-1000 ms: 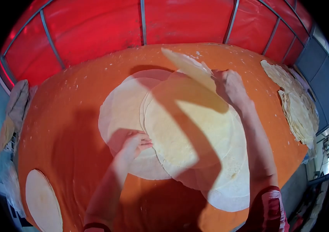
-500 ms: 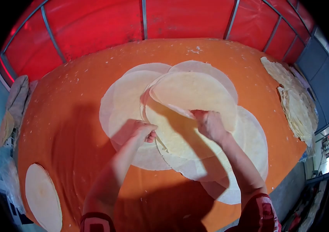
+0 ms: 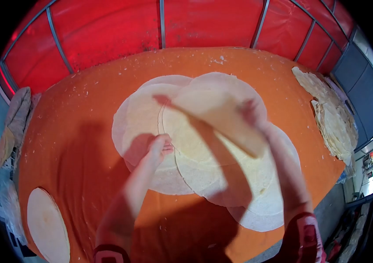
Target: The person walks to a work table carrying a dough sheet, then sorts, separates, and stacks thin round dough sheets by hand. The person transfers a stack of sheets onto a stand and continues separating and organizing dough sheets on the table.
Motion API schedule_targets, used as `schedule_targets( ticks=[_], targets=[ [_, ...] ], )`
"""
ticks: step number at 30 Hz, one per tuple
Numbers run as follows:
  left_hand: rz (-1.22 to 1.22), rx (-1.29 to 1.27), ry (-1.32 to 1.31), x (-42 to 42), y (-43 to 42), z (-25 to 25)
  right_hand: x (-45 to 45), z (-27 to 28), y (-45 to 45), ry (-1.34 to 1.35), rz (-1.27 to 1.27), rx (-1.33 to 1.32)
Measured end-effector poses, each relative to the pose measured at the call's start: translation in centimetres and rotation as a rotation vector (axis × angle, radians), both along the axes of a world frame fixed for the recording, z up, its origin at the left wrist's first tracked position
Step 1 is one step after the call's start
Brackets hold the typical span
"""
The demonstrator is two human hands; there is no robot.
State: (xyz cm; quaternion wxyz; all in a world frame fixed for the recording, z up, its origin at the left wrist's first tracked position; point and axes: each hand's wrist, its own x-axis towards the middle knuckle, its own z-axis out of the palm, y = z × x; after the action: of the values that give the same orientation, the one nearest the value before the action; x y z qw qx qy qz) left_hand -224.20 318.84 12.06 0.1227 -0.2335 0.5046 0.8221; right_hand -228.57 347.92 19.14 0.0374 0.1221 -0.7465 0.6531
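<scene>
Thin round flatbread sheets (image 3: 147,114) overlap in a wide cluster on the orange cloth. At the left of the sheet edge in the middle, my left hand (image 3: 162,145) is closed with curled fingers; what they hold, if anything, I cannot make out. My right hand (image 3: 251,113) is smeared by motion over the upper right of the cluster, so its grip does not show. Below and left of that hand, a blurred flatbread sheet (image 3: 215,116) has a slanting lower edge and casts a dark shadow on the sheets beneath.
Orange cloth (image 3: 77,144) covers the broad work surface. A round flatbread stack (image 3: 48,225) lies at the near left. Browned, crinkled sheets (image 3: 333,125) are piled at the right edge. Folded grey cloth (image 3: 18,109) sits at the left edge, and a red panel wall (image 3: 208,24) stands behind.
My right hand has moved up and slightly right, away from the sheet edge it was gripping. That sheet's edge now slants straight down to the right. My left hand has shifted slightly left.
</scene>
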Motion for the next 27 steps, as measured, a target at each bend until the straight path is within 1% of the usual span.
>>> schedule_targets(
  ticks=[1, 2, 3, 4, 5, 6, 7, 8, 9, 10, 11, 12, 13, 14, 15, 17, 18, 20, 22, 24, 25, 26, 27],
  targets=[
    [-0.038, -0.016, -0.017, 0.2, -0.2, -0.5, -3.0, 2.2, 1.9, 0.026, -0.032, -0.321],
    [-0.076, -0.033, -0.035, 0.1, -0.3, -0.8, -2.8, 6.5, 2.2, 0.370, -0.078, 0.263],
    [-0.077, -0.029, -0.033, -0.2, -0.3, -1.1, -2.7, 10.7, 2.5, 0.760, -0.286, 0.774],
    [-0.045, -0.016, -0.013, -0.6, -0.1, -1.4, -0.3, 14.6, 0.0, 0.803, -0.456, 1.074],
    [-0.013, -0.003, 0.007, -0.9, 0.1, -1.5, 0.0, 14.5, -0.7, 0.803, -0.458, 1.081],
    [-0.016, -0.001, 0.008, -1.0, 0.3, -0.8, 0.4, 14.3, -1.3, 0.857, -0.490, 1.221],
    [-0.077, -0.091, -0.083, -1.0, 0.4, 0.1, 0.8, 14.0, -1.9, 0.910, -0.522, 1.360],
    [-0.136, -0.181, -0.174, -1.0, 0.6, 0.8, 1.1, 12.1, -2.7, 0.933, -0.511, 1.340],
    [-0.135, -0.181, -0.171, -1.0, 0.7, 1.1, 1.6, 10.5, -3.8, 0.909, -0.391, 1.260],
    [-0.218, -0.422, -0.104, -1.0, 0.8, 1.3, 0.3, 7.1, -3.6, 1.059, -0.311, 1.184],
    [-0.302, -0.664, -0.037, -1.0, 0.9, 1.3, 1.2, 5.3, -5.0, 0.751, -0.240, 1.358],
    [-0.302, -0.668, -0.040, -1.2, 0.8, 1.0, 1.1, 1.7, -5.4, 0.685, -0.167, 1.360],
    [-0.313, -0.712, -0.024, -1.8, 0.8, 0.5, 1.4, -1.6, -5.7, 0.701, -0.114, 1.314],
    [-0.324, -0.756, -0.008, -2.3, 0.8, -0.1, 2.4, -3.5, -6.3, 0.614, -0.033, 1.284],
    [-0.326, -0.759, -0.012, -2.7, 1.0, -0.6, 3.0, -6.1, -6.2, 0.647, 0.008, 1.130],
    [0.028, -0.205, 0.188, -3.2, 2.1, -1.4, 5.8, -5.8, -8.7, 0.471, -0.122, 1.086],
    [0.028, -0.204, 0.184, -3.3, 2.4, -0.8, 7.1, -5.4, -9.6, 0.467, -0.120, 1.088],
    [-0.022, 0.013, 0.305, -3.8, 2.9, 1.1, 8.9, -4.7, -10.7, 0.474, -0.149, 0.983],
    [-0.057, 0.033, 0.354, -4.2, 3.3, 1.3, 8.6, -5.0, -10.6, 0.478, -0.171, 0.984],
    [-0.063, 0.182, 0.391, -3.6, 3.9, 2.6, 8.0, -4.5, -10.2, 0.482, -0.198, 0.975],
    [-0.066, 0.176, 0.390, -3.3, 3.8, 2.4, 6.9, -3.3, -9.2, 0.250, -0.087, 0.988],
    [0.023, -0.061, 0.274, -2.5, 3.6, 1.8, 5.4, -2.2, -7.8, 0.016, 0.026, 0.990],
    [0.111, -0.296, 0.156, -1.6, 3.3, 1.3, 2.2, -3.3, -4.7, -0.164, 0.047, 0.439]
  ],
)
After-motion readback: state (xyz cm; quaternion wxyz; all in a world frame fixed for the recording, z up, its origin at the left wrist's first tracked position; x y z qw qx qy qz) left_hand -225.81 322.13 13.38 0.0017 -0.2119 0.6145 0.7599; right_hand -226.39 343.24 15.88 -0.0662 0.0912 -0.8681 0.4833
